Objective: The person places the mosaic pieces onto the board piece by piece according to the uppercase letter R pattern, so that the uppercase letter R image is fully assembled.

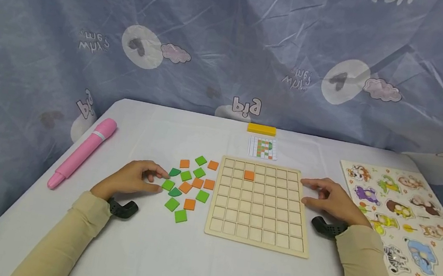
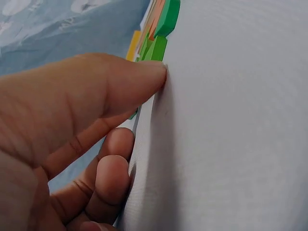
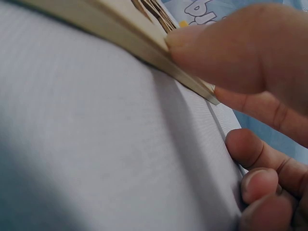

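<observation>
In the head view my left hand (image 1: 131, 179) is at the left side of a spread of loose tiles. Its thumb and index fingertips are beside a green square tile (image 1: 168, 185); the left wrist view has the thumb tip low, close to a green tile (image 2: 156, 49), without a clear grip. A wooden grid board (image 1: 241, 242) lies flat, with one orange square tile (image 1: 249, 175) in a cell of its second row. At the board's right edge is my right hand (image 1: 334, 201). In the right wrist view its thumb (image 3: 216, 48) touches the board's rim (image 3: 139, 45).
Behind the board lie a small pattern card (image 1: 263, 148) and a yellow bar (image 1: 261, 129). A pink tube-shaped object (image 1: 82, 153) is at the far left. An animal puzzle board (image 1: 406, 223) covers the right side, near my right forearm. A patterned curtain (image 1: 227, 39) hangs behind the table.
</observation>
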Tool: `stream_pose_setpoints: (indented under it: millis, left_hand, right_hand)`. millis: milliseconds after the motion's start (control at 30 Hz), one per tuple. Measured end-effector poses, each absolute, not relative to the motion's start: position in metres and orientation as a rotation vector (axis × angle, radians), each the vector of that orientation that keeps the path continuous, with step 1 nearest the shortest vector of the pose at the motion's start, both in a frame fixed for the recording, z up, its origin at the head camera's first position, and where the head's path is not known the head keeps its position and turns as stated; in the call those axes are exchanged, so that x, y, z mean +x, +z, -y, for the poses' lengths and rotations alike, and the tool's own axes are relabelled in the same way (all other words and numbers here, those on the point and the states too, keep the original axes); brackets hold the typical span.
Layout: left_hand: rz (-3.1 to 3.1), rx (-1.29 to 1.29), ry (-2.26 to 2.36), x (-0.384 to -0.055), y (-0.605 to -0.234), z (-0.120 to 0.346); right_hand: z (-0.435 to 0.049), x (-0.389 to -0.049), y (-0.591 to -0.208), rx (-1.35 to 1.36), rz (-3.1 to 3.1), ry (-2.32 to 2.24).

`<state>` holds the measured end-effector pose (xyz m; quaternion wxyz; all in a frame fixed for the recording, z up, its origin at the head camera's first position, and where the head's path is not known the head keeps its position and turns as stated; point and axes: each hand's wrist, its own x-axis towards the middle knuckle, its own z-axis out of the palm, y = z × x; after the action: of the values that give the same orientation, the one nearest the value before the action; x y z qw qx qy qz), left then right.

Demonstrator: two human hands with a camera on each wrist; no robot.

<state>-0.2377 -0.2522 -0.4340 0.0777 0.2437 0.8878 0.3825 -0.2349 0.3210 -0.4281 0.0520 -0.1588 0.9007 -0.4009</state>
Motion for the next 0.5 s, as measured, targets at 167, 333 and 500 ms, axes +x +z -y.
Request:
stream_pose_setpoints:
  millis: [167, 333, 500]
  left_hand:
    - [-2.688, 0.732, 1.11, -0.2392, -0.4362, 0.2517]
    - [-2.693, 0.729, 1.105, -0.2392, -0.4358, 0.251]
    - [-2.694, 0.721, 1.105, -0.2381, -0.4347, 0.2505]
  right_hand:
    - [-0.322, -0.2347, -0.4271, -0.492, -2.739, -1.217]
    - [-0.3221, -0.2349, -0.4269, -0.486, -2.736, -1.215]
    - [-0.3213, -0.2343, -0.4267, -0.474, -2.729, -1.219]
